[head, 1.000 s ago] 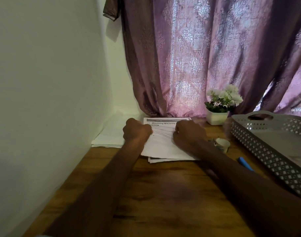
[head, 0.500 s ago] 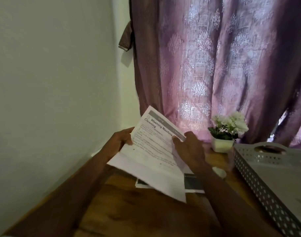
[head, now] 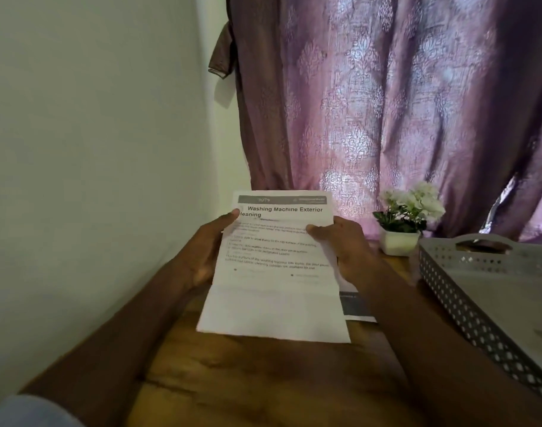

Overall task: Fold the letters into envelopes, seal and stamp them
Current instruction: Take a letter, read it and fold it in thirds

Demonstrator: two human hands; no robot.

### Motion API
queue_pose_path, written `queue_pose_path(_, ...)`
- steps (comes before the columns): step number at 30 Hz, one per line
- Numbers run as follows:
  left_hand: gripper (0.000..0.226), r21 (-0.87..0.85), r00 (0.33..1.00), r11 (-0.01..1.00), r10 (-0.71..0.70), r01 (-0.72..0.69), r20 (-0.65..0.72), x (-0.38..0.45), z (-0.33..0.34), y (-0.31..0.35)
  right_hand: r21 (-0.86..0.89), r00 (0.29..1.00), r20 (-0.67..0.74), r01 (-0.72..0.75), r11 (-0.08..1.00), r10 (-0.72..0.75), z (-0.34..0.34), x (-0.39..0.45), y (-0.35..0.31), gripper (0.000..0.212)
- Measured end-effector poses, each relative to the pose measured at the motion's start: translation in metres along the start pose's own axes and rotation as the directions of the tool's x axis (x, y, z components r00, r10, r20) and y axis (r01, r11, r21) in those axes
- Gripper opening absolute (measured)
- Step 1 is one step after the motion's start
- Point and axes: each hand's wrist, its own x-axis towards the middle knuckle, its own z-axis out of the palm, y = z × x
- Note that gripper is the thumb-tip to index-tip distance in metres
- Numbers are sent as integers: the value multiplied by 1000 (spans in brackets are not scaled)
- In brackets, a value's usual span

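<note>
letter point(head: 275, 272) lifted above the wooden table point(head: 263, 380), left hand point(head: 201, 254) and right hand point(head: 346, 251) each pinching a side edge, thumbs on the print, probably to square it for folding; a crease crosses it.

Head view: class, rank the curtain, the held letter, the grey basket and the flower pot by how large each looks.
1. curtain
2. basket and letter: look alike, and the basket is cut off, so unranked
3. flower pot
</note>
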Motion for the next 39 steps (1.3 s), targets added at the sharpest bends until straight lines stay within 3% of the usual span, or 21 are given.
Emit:
queue_pose_path(3, 44, 71, 997, 997, 44, -39, -67, 3, -5, -2, -60, 1000, 18, -1, 998, 2, 1, 0, 1, 19)
queue_pose_path(8, 28, 204, 964, 970, 174, -132, -203, 2, -1, 1, -117, 999, -35, -7, 993, 3, 4, 1, 4, 21)
queue_pose_path(15, 21, 261, 923, 949, 252, -177, -290, 12, -8, 2, -56, 995, -82, -52, 997, 48, 3, 5, 8, 26)
queue_pose_path(19, 16, 322, 908, 933, 267, -160, -324, 16, -9, 0, -2, 993, -110, -46, 999, 45, -1, 6, 8, 16)
queue_pose_path(21, 13, 279, 916, 952, 221, -128, -334, 14, -8, 0, 23, 992, -113, -49, 999, 51, -1, 5, 7, 17)
queue_pose_path(24, 50, 80, 946, 993, 106, -86, -305, 8, -11, 2, 63, 992, -89, -84, 994, 90, -1, 4, 8, 28)
queue_pose_path(26, 58, 29, 952, 993, 115, -112, -282, 9, -14, 4, 82, 992, -61, -101, 992, 106, -2, 5, 9, 36)
queue_pose_path(31, 23, 154, 913, 964, 254, -215, -318, 17, -11, 1, 54, 1000, -28, -8, 999, 10, 1, 9, 10, 32)
queue_pose_path(35, 30, 156, 893, 961, 272, -230, -359, 20, -9, -4, 44, 994, 79, -79, 996, 75, 2, 9, 11, 50)
queue_pose_path(39, 25, 172, 881, 954, 294, -246, -370, 20, -9, -7, -20, 991, 100, -90, 996, 91, -1, 7, 12, 48)
